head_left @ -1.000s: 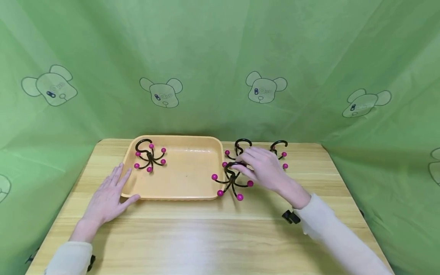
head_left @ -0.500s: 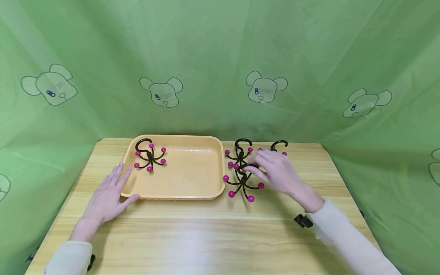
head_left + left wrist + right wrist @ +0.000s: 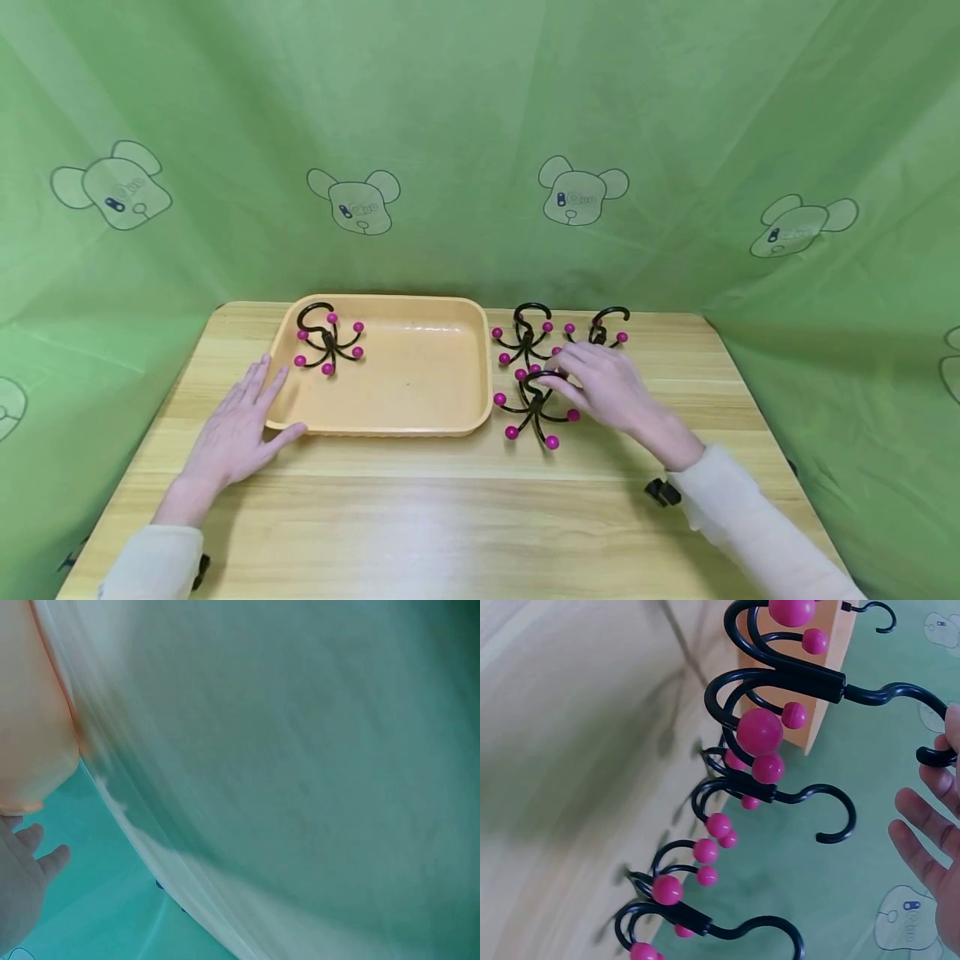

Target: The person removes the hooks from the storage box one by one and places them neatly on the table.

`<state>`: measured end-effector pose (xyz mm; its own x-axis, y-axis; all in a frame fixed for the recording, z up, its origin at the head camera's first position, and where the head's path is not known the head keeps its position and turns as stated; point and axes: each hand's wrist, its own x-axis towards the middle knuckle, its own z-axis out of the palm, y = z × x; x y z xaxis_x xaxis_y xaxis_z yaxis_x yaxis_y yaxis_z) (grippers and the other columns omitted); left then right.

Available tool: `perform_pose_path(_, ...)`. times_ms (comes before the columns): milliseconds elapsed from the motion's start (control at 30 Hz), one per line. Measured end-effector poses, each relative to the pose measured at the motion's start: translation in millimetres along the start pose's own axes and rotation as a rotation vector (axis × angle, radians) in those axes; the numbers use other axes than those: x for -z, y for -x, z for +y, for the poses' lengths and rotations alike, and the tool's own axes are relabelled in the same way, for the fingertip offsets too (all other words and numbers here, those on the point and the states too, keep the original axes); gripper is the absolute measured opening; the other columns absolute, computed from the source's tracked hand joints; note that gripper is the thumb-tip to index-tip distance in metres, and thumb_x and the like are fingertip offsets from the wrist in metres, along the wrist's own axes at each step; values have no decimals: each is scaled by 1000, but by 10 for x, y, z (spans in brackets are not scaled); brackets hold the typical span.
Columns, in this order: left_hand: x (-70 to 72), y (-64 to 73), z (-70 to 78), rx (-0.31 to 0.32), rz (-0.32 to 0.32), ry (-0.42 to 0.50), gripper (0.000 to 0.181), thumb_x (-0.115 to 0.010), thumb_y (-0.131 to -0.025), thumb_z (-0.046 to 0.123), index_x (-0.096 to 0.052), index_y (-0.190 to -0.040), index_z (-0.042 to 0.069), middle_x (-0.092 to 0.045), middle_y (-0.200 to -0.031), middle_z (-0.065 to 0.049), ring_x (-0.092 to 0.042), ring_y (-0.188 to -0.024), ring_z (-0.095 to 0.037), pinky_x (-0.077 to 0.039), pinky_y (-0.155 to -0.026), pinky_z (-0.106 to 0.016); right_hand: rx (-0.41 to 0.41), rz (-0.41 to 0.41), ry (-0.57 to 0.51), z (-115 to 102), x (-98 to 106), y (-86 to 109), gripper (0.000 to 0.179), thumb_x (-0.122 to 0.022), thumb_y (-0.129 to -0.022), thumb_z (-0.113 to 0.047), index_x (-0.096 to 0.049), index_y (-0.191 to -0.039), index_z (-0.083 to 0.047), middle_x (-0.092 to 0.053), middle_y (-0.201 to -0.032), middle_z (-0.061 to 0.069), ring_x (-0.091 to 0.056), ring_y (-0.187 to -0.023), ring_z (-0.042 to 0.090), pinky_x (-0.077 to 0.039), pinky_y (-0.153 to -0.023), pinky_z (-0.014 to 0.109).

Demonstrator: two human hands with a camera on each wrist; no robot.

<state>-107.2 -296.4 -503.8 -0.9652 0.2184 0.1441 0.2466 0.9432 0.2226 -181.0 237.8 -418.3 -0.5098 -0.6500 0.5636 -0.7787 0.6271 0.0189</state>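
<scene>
A black multi-arm hook hanger with pink ball tips is in my right hand, which pinches the top of its hook between thumb and fingers. It stands upright just right of the tray, arms spread downward, and the right wrist view shows its stem large. My left hand rests with straight fingers along the left rim of the yellow tray; that hand peeks in at the edge of the left wrist view. A matching hanger stands inside the tray at its left.
Behind the held hanger, two more such hangers stand on the wooden table: one near the tray, another farther right, partly covered by my right hand. A green curtain hangs behind and at both sides.
My right hand has carried the held hanger rightward from over the tray's right rim, then slightly toward me. The left hand has stayed on the tray.
</scene>
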Motion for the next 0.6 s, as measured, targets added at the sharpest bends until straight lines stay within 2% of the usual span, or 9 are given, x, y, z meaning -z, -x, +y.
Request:
perform_pose_path(100, 1, 0, 3, -1, -2, -1, 98, -62, -97, 64, -24, -168, 8, -14, -176, -26, -25, -160, -49, -30, -127, -66, -9, -14, -8, 6, -41, 31, 56, -45, -108, -57, -73, -96, -11, -77, -88, 4, -71, -74, 20, -62, -64, 35)
perform_pose_path(233, -4, 0, 0, -1, -5, 2, 98, -62, -97, 64, -23, -168, 8, -13, -177, -26, -25, -160, -48, -30, -127, -66, -20, -23, -25, 21, -92, 59, 41, -59, -104, -48, -74, -99, -10, -78, -92, 6, -73, -78, 22, -64, -70, 39)
perform_pose_path(333, -7, -1, -4, 3, -9, 3, 98, -61, -98, 64, -23, -169, 9, -13, -177, -25, -24, -161, -48, -29, -127, -66, -24, -26, -32, 38, -133, 67, 36, -64, -102, -45, -74, -100, -10, -78, -92, 6, -74, -80, 23, -65, -71, 39)
perform_pose_path(600, -9, -5, -13, 8, -23, 4, 98, -61, -98, 64, -21, -169, 9, -11, -177, -25, -22, -161, -48, -28, -128, -66, -14, -14, -46, 62, -238, 88, 38, -63, -103, -45, -74, -98, -9, -75, -89, 5, -71, -77, 20, -63, -68, 34)
